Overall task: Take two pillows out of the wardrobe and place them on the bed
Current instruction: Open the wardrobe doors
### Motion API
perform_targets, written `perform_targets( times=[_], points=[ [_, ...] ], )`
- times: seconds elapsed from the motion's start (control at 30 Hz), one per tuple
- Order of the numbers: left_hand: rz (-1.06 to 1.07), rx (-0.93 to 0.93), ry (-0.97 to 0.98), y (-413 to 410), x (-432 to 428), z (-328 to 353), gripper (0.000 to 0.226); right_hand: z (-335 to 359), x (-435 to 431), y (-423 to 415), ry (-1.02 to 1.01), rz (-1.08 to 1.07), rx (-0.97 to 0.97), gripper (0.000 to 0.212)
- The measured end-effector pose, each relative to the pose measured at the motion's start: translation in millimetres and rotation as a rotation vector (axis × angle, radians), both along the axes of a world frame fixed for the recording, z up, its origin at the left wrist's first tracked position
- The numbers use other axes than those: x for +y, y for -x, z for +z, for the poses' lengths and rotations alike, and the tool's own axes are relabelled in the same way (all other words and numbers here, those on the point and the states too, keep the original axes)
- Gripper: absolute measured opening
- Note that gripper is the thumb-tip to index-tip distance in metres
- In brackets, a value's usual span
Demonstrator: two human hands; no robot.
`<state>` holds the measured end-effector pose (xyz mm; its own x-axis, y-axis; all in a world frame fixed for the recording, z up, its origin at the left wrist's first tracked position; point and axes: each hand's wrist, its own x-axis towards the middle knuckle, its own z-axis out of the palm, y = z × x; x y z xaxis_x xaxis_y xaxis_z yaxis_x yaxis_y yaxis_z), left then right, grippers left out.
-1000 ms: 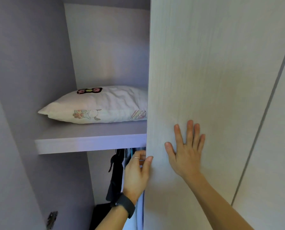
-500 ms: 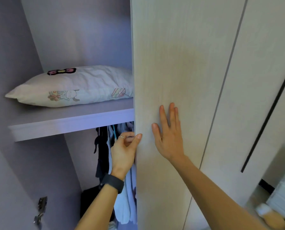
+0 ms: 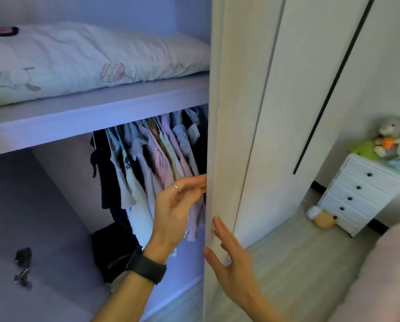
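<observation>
Bedroom wardrobe stands open: beside its pale wood-grain door (image 3: 231,112), both empty, spread hands (image 3: 178,205) (image 3: 231,259) swing it aside, exposing the white cartoon-print pillow (image 3: 89,61).

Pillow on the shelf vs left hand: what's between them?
Head view: the shelf board under the pillow, then hanging clothes down to the left hand at the wardrobe door edge.

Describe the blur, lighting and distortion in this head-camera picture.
Head view: motion blur smears the pillow, the left hand and the door hinge; the wardrobe interior has a dim bluish-purple cast, while the door and floor are brighter; the wide-angle lens tilts and bows the door's straight edges.
</observation>
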<state>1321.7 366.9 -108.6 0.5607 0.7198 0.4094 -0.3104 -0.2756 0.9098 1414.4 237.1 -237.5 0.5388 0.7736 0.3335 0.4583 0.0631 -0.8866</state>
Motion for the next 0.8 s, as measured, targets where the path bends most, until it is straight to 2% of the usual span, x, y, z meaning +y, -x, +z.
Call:
perform_targets(
  times=[0.1,0.3,0.43,0.57,0.7,0.8],
  points=[
    [-0.042,0.009,0.016,-6,-13,1,0.028,-4,-12,2,0.0,-0.089,0.03,0.068],
    [-0.205,0.091,-0.078,-28,-52,-5,0.048,-9,-47,-13,0.006,-0.308,0.002,0.064],
    [-0.163,0.16,-0.414,-55,-81,-26,0.06,-6,-74,-31,0.0,-0.439,-0.03,0.071],
    [-0.125,0.211,-0.794,-95,-93,-39,0.068,-14,-95,-58,-0.019,-0.605,0.001,0.062],
    [-0.126,0.392,-1.279,-144,-82,-59,0.095,-8,-113,-90,0.021,-0.728,0.018,0.058],
    [-0.144,0.49,-1.391,-178,-81,-69,0.115,-2,-122,-113,0.058,-0.765,0.032,0.055]
  ],
)
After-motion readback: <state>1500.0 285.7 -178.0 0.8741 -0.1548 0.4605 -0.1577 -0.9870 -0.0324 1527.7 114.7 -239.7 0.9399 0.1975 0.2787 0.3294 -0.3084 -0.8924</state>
